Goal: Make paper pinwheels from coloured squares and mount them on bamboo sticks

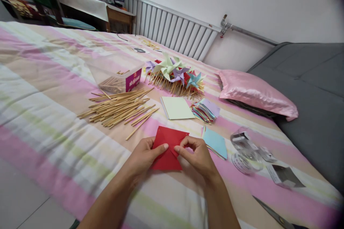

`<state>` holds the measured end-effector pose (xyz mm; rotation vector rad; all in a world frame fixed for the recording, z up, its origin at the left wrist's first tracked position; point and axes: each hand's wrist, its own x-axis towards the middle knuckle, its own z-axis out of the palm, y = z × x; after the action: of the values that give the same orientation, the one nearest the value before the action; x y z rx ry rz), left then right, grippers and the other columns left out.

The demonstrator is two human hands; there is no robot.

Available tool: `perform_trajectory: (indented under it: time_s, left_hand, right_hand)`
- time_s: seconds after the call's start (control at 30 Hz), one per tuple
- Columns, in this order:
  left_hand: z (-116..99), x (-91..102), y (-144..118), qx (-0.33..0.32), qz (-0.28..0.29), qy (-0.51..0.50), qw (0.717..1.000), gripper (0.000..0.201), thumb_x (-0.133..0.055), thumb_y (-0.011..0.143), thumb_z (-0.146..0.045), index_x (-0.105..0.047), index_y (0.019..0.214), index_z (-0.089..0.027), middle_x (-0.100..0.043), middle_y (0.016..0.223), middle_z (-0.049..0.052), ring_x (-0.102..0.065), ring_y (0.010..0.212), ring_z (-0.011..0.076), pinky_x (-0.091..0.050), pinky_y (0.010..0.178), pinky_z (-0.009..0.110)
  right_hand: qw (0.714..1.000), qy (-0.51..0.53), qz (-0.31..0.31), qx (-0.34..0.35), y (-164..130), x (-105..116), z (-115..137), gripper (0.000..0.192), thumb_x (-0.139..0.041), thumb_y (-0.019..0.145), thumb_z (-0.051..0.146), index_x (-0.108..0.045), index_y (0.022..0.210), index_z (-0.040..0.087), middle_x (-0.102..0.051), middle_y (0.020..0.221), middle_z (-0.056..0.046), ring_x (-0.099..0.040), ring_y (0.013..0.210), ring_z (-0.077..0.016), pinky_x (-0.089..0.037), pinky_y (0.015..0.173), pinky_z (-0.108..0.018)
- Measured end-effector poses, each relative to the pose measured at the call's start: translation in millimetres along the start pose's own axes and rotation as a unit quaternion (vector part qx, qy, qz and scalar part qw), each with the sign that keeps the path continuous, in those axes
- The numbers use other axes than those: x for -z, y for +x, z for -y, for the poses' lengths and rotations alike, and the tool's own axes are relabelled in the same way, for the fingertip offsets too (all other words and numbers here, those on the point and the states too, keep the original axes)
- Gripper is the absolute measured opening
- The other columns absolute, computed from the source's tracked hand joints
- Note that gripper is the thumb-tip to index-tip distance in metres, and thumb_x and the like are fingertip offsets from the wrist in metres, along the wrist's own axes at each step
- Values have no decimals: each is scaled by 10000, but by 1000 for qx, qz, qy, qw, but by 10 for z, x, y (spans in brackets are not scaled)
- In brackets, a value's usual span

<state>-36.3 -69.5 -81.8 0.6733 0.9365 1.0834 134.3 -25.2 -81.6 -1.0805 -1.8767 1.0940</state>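
A square sheet of red paper is held up between both hands, just above the striped bedspread. My left hand grips its left side, thumb on top and fingers hidden underneath. At the right side, my right hand pinches the paper between thumb and forefinger near a slit. Small holes show near the paper's upper corners. Just beyond it lie a stack of pale green sheets and a fanned pile of coloured paper pieces. A stack of light blue sheets rests beside my right hand.
Wooden sticks lie loose at left, before a clear plastic box. Several finished paper pinwheels are heaped behind. Right: a clear plastic container, a small open box, scissors and a pink pillow.
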Motion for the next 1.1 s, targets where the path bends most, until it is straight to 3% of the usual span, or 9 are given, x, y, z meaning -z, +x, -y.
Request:
perform_trajectory:
  time_s: [0.9, 1.03, 1.1]
  left_hand:
    - [-11, -50, 6, -4, -57, 30, 998, 334, -788, 563, -337, -692, 785, -106, -709, 709, 81, -627, 612, 180, -455, 583, 264]
    - [-18, -82, 7, -14, -88, 15, 996, 338, -792, 558, -324, -697, 795, -102, -716, 713, 83, -634, 623, 187, -470, 599, 273]
    - [-12, -98, 7, -21, -104, 1, 994, 345, -795, 558, -312, -699, 811, -97, -719, 713, 84, -630, 611, 179, -473, 595, 269]
  right_hand:
    - [1000, -24, -12, 8, -5, -28, 35, 201, -641, 763, 264, -571, 596, 178, -624, 608, -12, -557, 607, -142, -441, 639, -266]
    - [998, 19, -43, 29, 9, -54, 17, 138, -683, 731, 272, -577, 715, 186, -613, 701, -6, -566, 656, -140, -457, 637, -254]
    - [996, 55, -53, 34, 14, -72, 7, 217, -712, 708, 282, -567, 847, 201, -613, 768, -1, -576, 681, -139, -465, 633, -246]
